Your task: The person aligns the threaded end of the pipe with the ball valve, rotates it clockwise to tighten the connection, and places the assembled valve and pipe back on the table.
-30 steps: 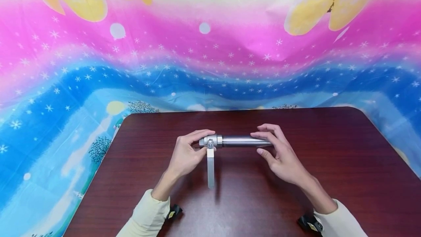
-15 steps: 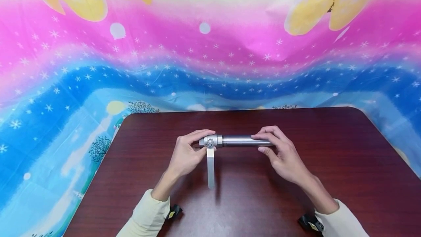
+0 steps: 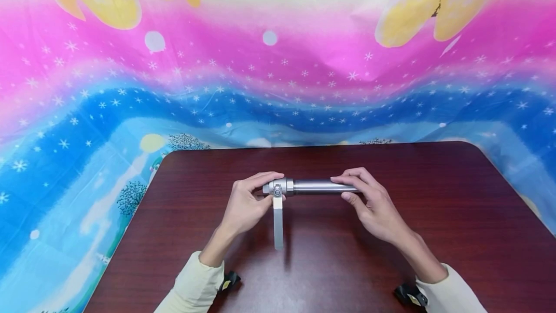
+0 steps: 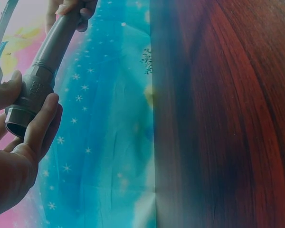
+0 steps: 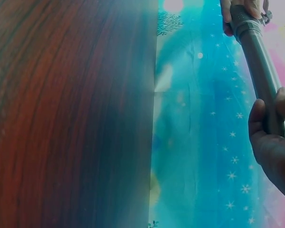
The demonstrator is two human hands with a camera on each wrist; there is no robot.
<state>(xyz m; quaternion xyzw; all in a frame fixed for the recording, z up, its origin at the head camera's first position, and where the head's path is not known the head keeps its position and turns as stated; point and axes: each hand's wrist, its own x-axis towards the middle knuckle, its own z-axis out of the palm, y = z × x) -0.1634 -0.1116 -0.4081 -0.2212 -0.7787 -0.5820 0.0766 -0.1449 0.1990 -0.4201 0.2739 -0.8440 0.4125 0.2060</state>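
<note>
A metal ball valve (image 3: pixel 278 186) with a long flat lever handle (image 3: pixel 278 223) is joined end to end with a smooth steel pipe (image 3: pixel 319 186). My left hand (image 3: pixel 248 204) grips the valve body between thumb and fingers; in the left wrist view the valve's open end (image 4: pixel 16 123) faces out of that hand. The lever points toward me, at a right angle to the pipe. At the pipe's free end my right hand (image 3: pixel 375 206) pinches it with thumb and fingers. Threads (image 4: pixel 43 66) show where the pipe meets the valve. The pipe's far tip is hidden behind the right hand in the head view.
A dark red-brown wooden table (image 3: pixel 326 264) lies below the hands. A printed pink and blue cloth (image 3: pixel 269 86) hangs around its back and sides. Black wrist devices (image 3: pixel 410 296) sit at both cuffs.
The right hand's fingers, looser around the pipe a second ago, have closed in on its end. The left hand, valve and pipe stay in place.
</note>
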